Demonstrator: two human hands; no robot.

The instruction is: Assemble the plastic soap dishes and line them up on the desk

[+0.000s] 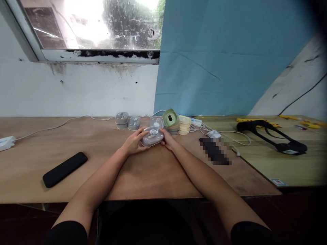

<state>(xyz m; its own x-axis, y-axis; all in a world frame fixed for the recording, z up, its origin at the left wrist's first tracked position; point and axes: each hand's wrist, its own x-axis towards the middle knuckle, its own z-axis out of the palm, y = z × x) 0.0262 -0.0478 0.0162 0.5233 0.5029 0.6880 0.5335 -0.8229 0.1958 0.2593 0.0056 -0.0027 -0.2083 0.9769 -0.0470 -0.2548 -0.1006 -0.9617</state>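
Container [153, 137], clear-topped, pinched at left edge by left hand [132, 142]; right hand [168, 139] grips opposite edge.

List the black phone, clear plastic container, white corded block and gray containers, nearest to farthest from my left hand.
From your left hand, head view:
1. Clear plastic container: held, at its right.
2. Gray containers: just beyond it.
3. Black phone: to its left, toward you.
4. White corded block: far left edge.

I have both bare forearms [103, 178] angled inward from black fabric sleeves [69, 233]; bare left hand [133, 143] and bare right hand [168, 140] opposed, fingers [139, 131] curved.
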